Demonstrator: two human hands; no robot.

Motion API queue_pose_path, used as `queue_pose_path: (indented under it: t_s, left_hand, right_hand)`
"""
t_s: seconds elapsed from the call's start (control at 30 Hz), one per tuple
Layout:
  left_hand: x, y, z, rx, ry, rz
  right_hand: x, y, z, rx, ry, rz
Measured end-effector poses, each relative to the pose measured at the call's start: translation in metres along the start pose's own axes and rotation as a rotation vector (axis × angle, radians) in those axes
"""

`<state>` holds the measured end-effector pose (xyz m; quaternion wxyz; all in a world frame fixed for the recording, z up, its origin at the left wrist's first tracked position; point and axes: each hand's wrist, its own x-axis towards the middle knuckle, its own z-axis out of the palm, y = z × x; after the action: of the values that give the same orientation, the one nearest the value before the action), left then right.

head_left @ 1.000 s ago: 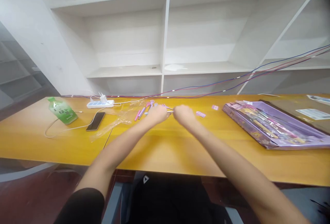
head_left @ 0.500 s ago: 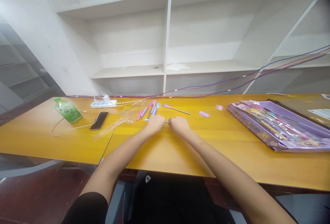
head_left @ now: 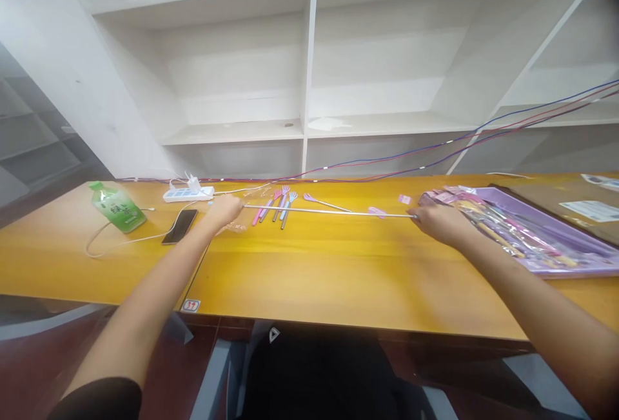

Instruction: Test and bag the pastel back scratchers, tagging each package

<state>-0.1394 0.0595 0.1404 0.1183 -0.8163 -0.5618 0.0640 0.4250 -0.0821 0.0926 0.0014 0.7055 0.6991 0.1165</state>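
Note:
A thin silver rod (head_left: 329,211), like the shaft of a telescopic back scratcher, stretches level above the table between my two hands. Its left end is in my closed left hand (head_left: 226,211). My right hand (head_left: 438,221) is closed round the other end, near the purple tray. Both ends are hidden by my fingers. Behind the rod lie several back scratchers (head_left: 285,198) with pink, purple and blue claw heads, side by side. Another back scratcher (head_left: 329,202), purple-headed with its metal shaft drawn out, lies to their right.
On the left are a green bottle (head_left: 117,207), a phone (head_left: 180,226) and a white power strip (head_left: 188,194). Small pink pieces (head_left: 405,199) lie near the purple tray (head_left: 585,271), which holds wrapped items. A cardboard box (head_left: 556,195) and white shelves (head_left: 232,131) stand behind.
My hands, close together before, have moved far apart, left and right. The silver rod between them now shows at much greater length. The view has shifted slightly.

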Motion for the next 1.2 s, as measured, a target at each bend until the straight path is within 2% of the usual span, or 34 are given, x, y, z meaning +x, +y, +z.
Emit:
queue_pose_path:
  t_s: [0.1, 0.3, 0.43, 0.57, 0.73, 0.9, 1.03, 1.1, 1.13, 1.2]
  left_hand:
    - [-0.002, -0.005, 0.014, 0.015, -0.009, 0.015]
    - [0.003, 0.004, 0.034, 0.03, -0.048, 0.059]
    - [0.002, 0.006, 0.044, 0.031, -0.09, 0.094]
    - [0.004, 0.013, 0.042, 0.042, -0.106, 0.1]
    - [0.013, 0.028, 0.029, 0.055, -0.091, 0.066]
    - [0.022, 0.025, 0.006, 0.059, -0.061, 0.016]
    - [0.022, 0.026, -0.022, 0.048, -0.024, -0.013]
    - [0.023, 0.048, -0.036, 0.027, -0.004, 0.012]
    - [0.024, 0.066, -0.043, 0.01, 0.007, 0.041]
    - [0.029, 0.112, -0.052, -0.035, 0.022, 0.115]
  right_hand:
    - [-0.014, 0.014, 0.019, -0.013, -0.135, -0.019]
    - [-0.023, -0.003, 0.04, 0.066, -0.206, -0.002]
    - [-0.024, -0.005, 0.051, 0.113, -0.243, -0.007]
    - [-0.018, -0.001, 0.061, 0.14, -0.248, 0.006]
    - [-0.005, 0.001, 0.064, 0.146, -0.216, 0.135]
    - [0.006, 0.011, 0.046, 0.112, -0.115, 0.18]
    - [0.019, 0.017, 0.013, 0.039, 0.008, 0.238]
    - [0.029, -0.004, -0.008, 0.013, 0.035, 0.239]
    - [0.034, -0.025, -0.019, 0.013, 0.029, 0.218]
    - [0.046, -0.08, -0.034, 0.053, -0.016, 0.141]
